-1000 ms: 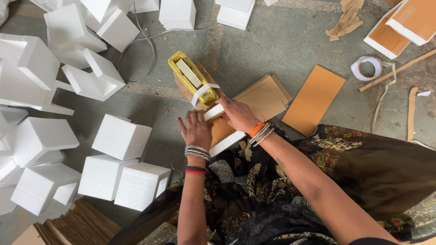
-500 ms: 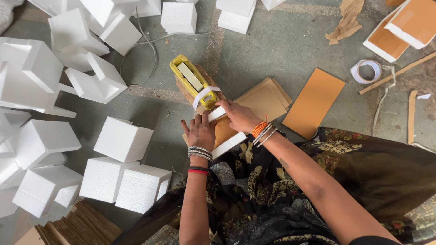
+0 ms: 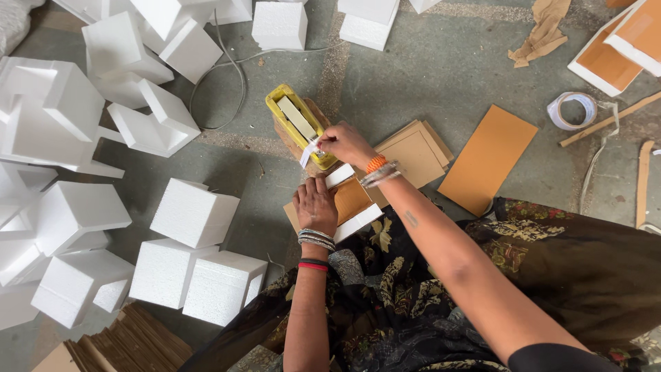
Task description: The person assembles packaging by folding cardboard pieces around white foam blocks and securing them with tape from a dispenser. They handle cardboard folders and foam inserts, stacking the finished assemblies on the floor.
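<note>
Taping step in hand: right hand (image 3: pixel 348 143) pinches a white tape strip (image 3: pixel 308 152) at the yellow dispenser (image 3: pixel 297 124), left hand (image 3: pixel 316 204) presses flat, fingers spread, on the small foam-edged cardboard piece (image 3: pixel 350 201) on the floor before the knees; next likely needs tearing and laying tape over it.

Brown card package (image 3: pixel 350 200) under left hand (image 3: pixel 315 204)
</note>
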